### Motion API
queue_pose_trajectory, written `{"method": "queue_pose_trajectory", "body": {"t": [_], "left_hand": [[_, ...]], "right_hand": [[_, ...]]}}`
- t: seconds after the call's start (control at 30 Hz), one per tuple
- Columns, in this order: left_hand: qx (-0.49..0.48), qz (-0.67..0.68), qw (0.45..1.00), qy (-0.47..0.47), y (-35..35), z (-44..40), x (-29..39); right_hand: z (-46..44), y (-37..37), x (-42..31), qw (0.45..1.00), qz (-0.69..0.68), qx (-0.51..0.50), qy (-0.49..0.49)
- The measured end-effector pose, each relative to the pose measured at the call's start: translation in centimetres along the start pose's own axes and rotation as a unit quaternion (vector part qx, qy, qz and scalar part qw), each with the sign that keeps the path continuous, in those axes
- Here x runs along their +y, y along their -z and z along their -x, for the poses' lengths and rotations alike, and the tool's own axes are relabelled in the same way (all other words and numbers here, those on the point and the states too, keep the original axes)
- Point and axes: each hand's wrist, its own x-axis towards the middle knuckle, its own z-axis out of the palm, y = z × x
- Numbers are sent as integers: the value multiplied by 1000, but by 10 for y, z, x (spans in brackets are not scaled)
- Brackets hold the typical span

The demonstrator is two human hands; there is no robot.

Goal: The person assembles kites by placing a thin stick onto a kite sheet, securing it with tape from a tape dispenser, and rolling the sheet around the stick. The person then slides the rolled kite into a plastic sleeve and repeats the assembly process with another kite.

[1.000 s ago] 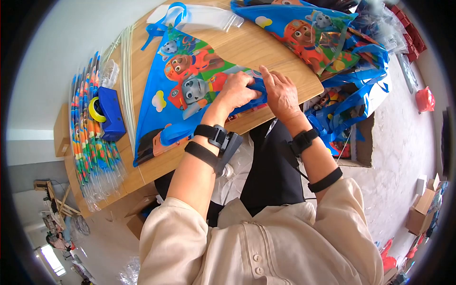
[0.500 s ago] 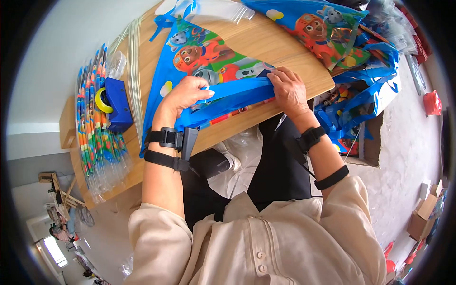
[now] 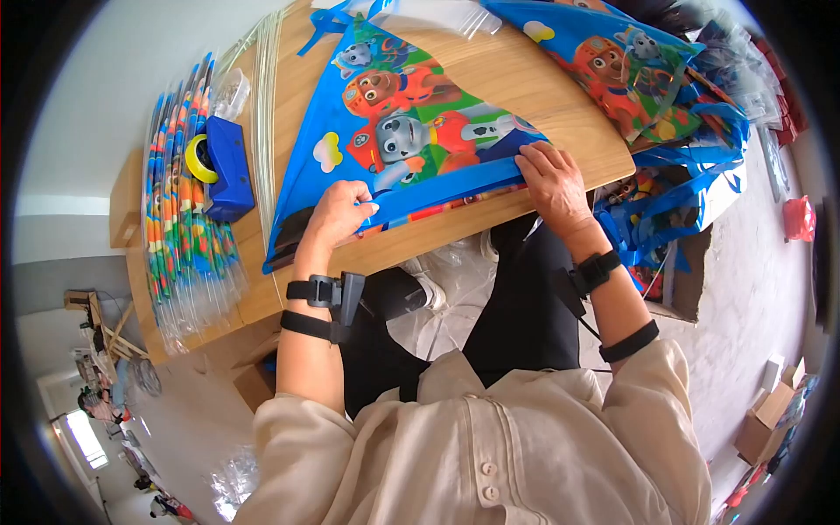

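A triangular blue kite (image 3: 302, 179) printed with cartoon dogs lies spread on the wooden table in front of me. Along its near edge runs a flat blue fabric strip (image 3: 451, 190). My left hand (image 3: 339, 214) is closed at the strip's left end, thumb and fingers pinching the material. At the other end, my right hand (image 3: 555, 185) has its fingers bent over the strip and the kite's right corner, with the thumb hidden. Blue ribbon ties (image 3: 325, 26) lie at the kite's far tip.
Packed, rolled kites (image 3: 179, 206) and a blue tape dispenser (image 3: 229, 171) with yellow tape stand on the left. Thin pale rods (image 3: 265, 114) lie beside them. A second printed kite (image 3: 569, 57) covers the table's far right, above a cardboard box (image 3: 691, 276) of blue material.
The strip, lifted and loosely folded before, now lies flatter along the kite's near edge. My left hand has moved down toward that edge, and the view has shifted slightly.
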Motion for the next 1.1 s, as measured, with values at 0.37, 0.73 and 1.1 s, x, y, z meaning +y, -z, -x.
{"method": "queue_pose_trajectory", "body": {"t": [0.37, 0.73, 1.1], "left_hand": [[274, -276, 900, -195, -34, 44, 4], [278, -332, 862, -264, -30, 57, -19], [137, -86, 970, -184, 5, 27, -25]], "right_hand": [[2, 18, 4, 997, -23, -36, 69], [-14, 23, 26, 987, -45, -60, 139], [-93, -15, 86, 874, -321, -355, -80]]}}
